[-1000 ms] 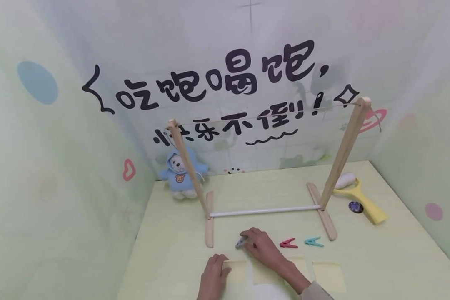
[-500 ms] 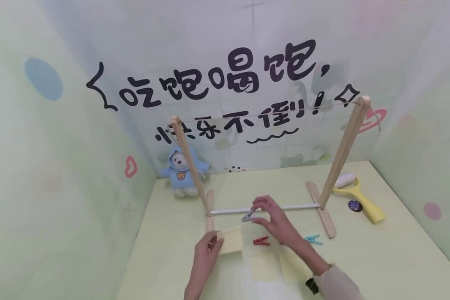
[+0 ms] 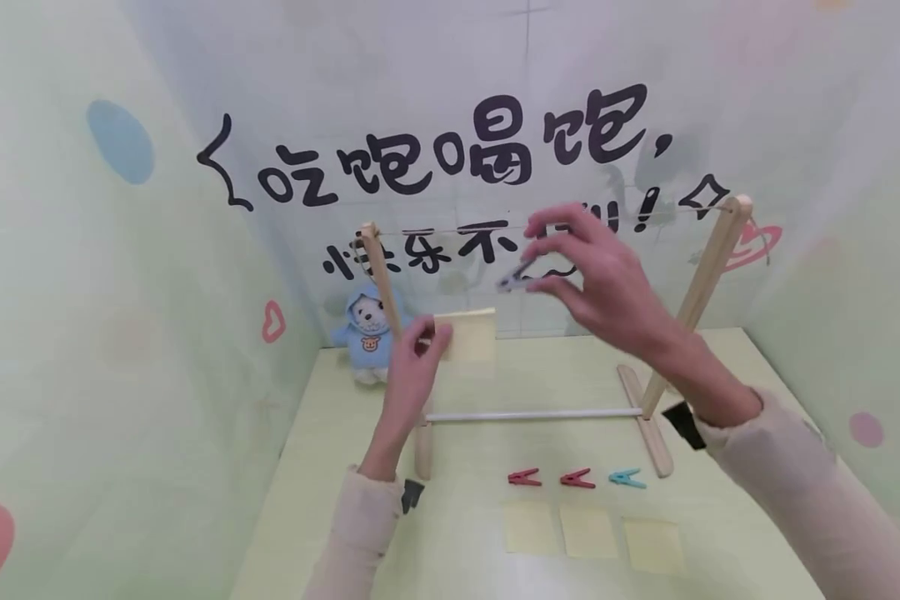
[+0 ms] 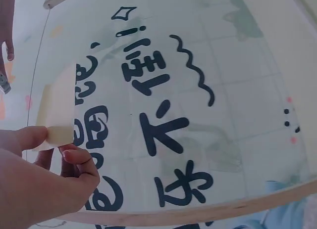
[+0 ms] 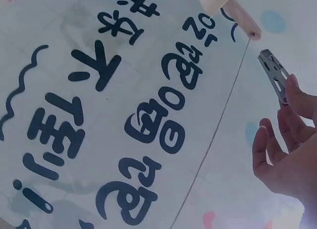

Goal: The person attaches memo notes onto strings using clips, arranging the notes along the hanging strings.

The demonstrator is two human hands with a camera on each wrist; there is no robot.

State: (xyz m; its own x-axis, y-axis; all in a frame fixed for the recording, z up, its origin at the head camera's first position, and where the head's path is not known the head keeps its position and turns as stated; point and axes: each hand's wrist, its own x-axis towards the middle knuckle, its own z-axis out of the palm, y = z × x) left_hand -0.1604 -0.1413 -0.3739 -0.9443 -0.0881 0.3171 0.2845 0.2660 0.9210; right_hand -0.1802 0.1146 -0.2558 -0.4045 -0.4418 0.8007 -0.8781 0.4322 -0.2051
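Observation:
My left hand [image 3: 412, 371] pinches a pale yellow paper note [image 3: 471, 337] at its left edge, in front of the left wooden post [image 3: 382, 279]. The note hangs upright, below a thin string [image 5: 218, 125] that runs between the tops of two posts. Higher and to the right, my right hand [image 3: 607, 287] pinches a grey clothespin [image 5: 274, 76] by one end, between thumb and fingers. Its tip points left, toward the note but apart from it. In the left wrist view the note [image 4: 59, 103] rises from my thumb and fingers.
Two red clothespins [image 3: 525, 477] and a turquoise clothespin [image 3: 627, 478] lie on the table before the rack. Nearer me lie three yellow notes [image 3: 588, 532]. A white rod [image 3: 532, 415] joins the post feet. A blue-hooded plush toy [image 3: 367, 342] sits behind the left post.
Both hands have risen from the table toward the string, the left carrying the note and the right the grey clothespin. The remaining clothespins and notes stay on the table.

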